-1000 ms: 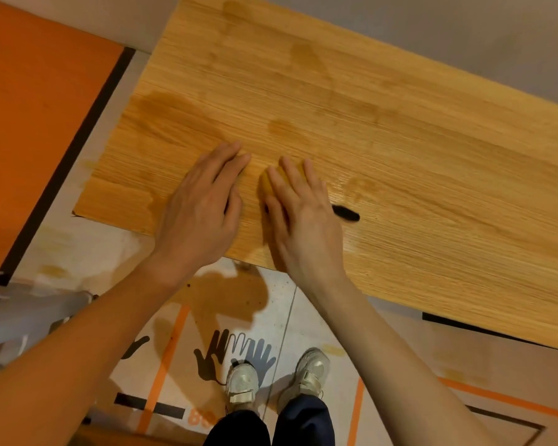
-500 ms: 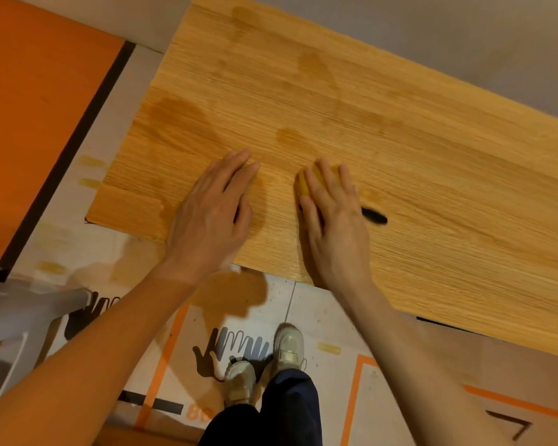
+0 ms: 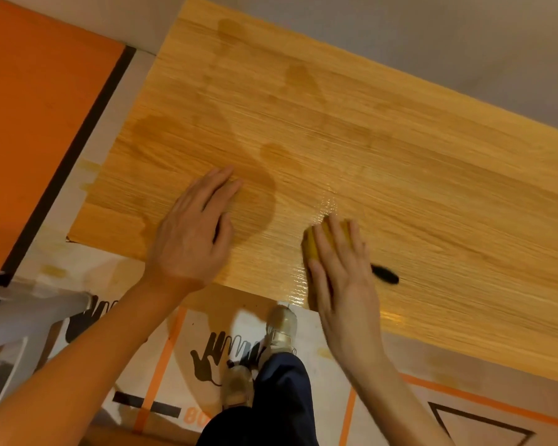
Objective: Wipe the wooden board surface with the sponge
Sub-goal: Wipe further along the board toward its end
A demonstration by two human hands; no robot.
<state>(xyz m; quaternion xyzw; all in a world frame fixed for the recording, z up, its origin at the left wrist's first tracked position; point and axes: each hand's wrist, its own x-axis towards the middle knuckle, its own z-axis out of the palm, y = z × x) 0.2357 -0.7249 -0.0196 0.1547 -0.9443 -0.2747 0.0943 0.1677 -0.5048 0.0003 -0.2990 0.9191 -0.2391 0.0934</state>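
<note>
The wooden board [image 3: 400,149] fills the upper middle of the head view, with darker damp patches across it. My right hand [image 3: 342,272] presses flat on a yellow sponge [image 3: 313,244] near the board's front edge; only the sponge's left and far rims show under the fingers. A wet, shiny streak lies just left of and beyond that hand. My left hand [image 3: 194,233] rests flat on the board to the left, fingers together, holding nothing.
A black marker [image 3: 385,275] lies on the board just right of my right hand. Below the board's edge are my shoes [image 3: 281,326] on a floor with orange lines and hand prints. An orange panel [image 3: 29,130] sits at left, a grey frame [image 3: 23,313] at lower left.
My right hand has slid the sponge to the right along the board's front edge, away from my left hand. The view and my feet have shifted right as well.
</note>
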